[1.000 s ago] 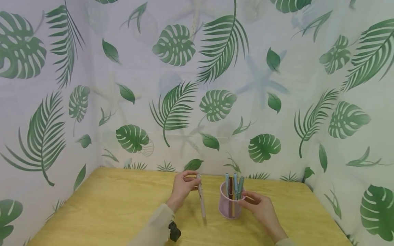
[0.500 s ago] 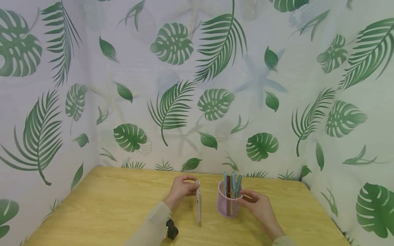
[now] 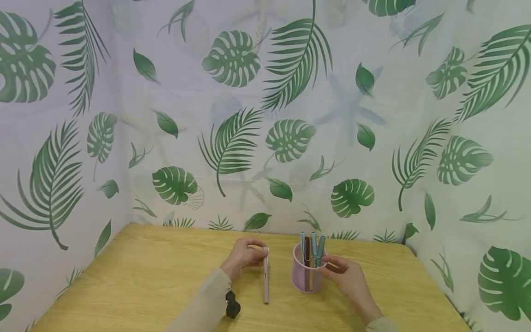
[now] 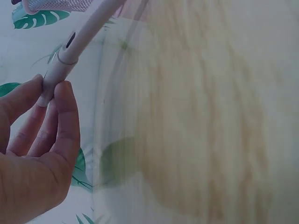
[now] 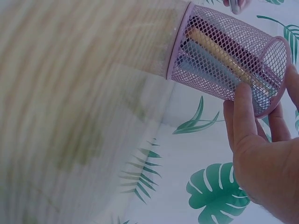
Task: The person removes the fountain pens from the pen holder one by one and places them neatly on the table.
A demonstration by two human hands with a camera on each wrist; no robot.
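My left hand (image 3: 244, 256) pinches a pale pink pen (image 3: 266, 283) by one end, between thumb and fingertips. In the left wrist view the pen (image 4: 88, 35) slants up and away from the hand, and a dark slot shows in its barrel. To its right stands a pink mesh pen holder (image 3: 299, 275) with several pens in it, blue, dark red and grey-green. My right hand (image 3: 347, 276) grips the holder's right side near the rim. Seen from the right wrist, fingers (image 5: 244, 109) lie along the mesh, and a yellow pen (image 5: 217, 49) shows through it.
The wooden table (image 3: 166, 263) is bounded by white walls (image 3: 174, 92) printed with green leaves. A small black device (image 3: 232, 305) sits at the left sleeve's cuff.
The pale pink pen has come down and nearer with the left hand, and its slant in the head view has straightened. The right hand stays on the pen holder. The head view has shifted slightly.
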